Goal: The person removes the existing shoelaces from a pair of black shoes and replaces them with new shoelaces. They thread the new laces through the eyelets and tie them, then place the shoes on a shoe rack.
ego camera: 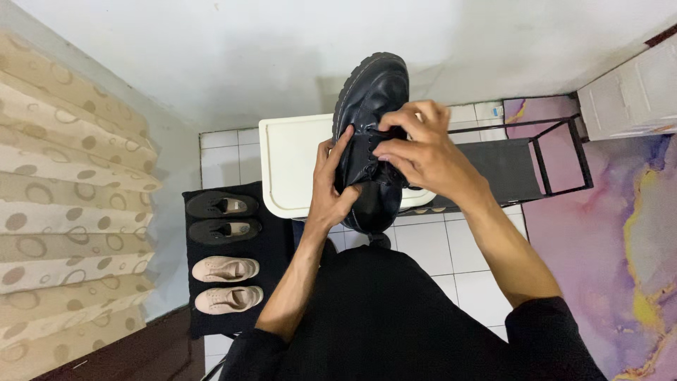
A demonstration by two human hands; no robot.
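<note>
Black boot [370,106] held upright above the white bench [293,166], sole facing far, toe uppermost. Left hand [330,190] has its grip closed around the boot's left side, thumb along the upper. Right hand [416,152] lies across the lacing area, fingers pinched narrow on a black lace [386,132]. On the floor to the left, a dark mat [271,243] carries a black pair of shoes [224,217] and, nearer, a beige pair of shoes [227,282]. A black metal rack [557,152] stands to the right.
</note>
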